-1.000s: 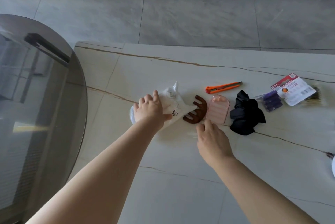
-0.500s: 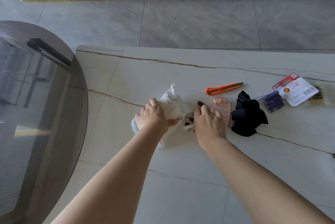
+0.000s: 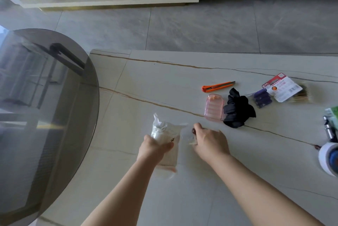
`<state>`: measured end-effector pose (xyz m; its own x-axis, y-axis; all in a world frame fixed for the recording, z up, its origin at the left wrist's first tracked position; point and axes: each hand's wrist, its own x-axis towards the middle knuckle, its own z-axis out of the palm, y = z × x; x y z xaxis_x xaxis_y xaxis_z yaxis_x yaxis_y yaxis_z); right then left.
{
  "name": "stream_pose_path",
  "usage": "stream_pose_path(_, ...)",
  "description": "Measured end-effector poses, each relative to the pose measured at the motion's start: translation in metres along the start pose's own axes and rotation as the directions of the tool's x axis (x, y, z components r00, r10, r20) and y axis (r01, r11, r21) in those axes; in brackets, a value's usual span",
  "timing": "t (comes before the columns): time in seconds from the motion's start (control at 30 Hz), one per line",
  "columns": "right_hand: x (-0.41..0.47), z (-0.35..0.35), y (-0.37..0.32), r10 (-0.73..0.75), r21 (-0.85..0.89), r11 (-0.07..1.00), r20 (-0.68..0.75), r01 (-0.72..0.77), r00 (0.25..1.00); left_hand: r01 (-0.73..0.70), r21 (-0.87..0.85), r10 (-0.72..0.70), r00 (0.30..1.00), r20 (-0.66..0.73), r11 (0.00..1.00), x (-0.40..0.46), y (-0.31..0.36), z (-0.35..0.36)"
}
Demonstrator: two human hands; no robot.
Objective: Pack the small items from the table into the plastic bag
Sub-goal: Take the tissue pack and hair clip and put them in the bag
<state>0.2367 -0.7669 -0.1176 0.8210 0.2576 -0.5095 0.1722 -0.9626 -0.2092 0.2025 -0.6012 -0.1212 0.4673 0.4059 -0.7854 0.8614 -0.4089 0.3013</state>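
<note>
The left hand (image 3: 155, 145) is gripping the plastic bag (image 3: 165, 141) near its middle, pressing it to the bench (image 3: 164, 79); the right hand (image 3: 208, 140) is curling round a small dark brown item (image 3: 193, 131) just beside the bag's edge, only its tip showing; the item could be catching on the limp bag mouth and slipping out, since the opening is not visibly spread; both forearms are reaching forward, palms down; the pink case (image 3: 214, 107) and black scrunchie (image 3: 237, 111) are waiting further right.
</note>
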Motion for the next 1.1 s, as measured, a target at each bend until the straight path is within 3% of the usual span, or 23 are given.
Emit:
stream_pose_path(0.07,-0.016,-0.012,0.005,0.245,0.318,0.914,0.066,-0.253,0.967,0.007,-0.115,-0.004,1.000,0.027,0.993,-0.020,-0.002,-0.001)
stream_pose_path(0.13,-0.036,-0.024,0.014,0.375,0.572,0.717,0.165,-0.398,0.912,0.019,-0.202,-0.007,0.998,0.061,0.979,-0.047,0.000,-0.002)
stream_pose_path(0.33,-0.122,-0.069,0.047,0.362,0.894,0.186,0.323,-0.407,0.874,0.009,-0.331,0.046,0.986,0.160,0.944,-0.146,0.021,-0.014)
stream_pose_path(0.53,-0.206,-0.105,0.081,0.376,0.928,-0.150,0.374,-0.342,0.848,-0.091,-0.414,0.201,0.952,0.232,0.906,-0.241,0.057,-0.028)
stream_pose_path(0.67,-0.262,-0.128,0.092,0.409,0.908,-0.358,0.362,-0.218,0.838,-0.093,-0.435,0.244,0.921,0.305,0.896,-0.304,0.086,-0.034)
stream_pose_path(0.8,-0.322,-0.150,0.091,0.450,0.873,-0.482,0.318,-0.072,0.835,-0.103,-0.348,0.244,0.886,0.393,0.932,-0.345,0.102,-0.033)
stream_pose_path(0.93,-0.374,-0.166,0.088,0.518,0.776,-0.617,0.279,0.128,0.808,-0.224,-0.288,0.342,0.811,0.474,0.931,-0.386,0.113,-0.028)
stream_pose_path(1.1,-0.432,-0.178,0.075,0.616,0.681,-0.656,0.233,0.326,0.752,-0.372,-0.182,0.403,0.695,0.596,0.910,-0.426,0.117,-0.026)
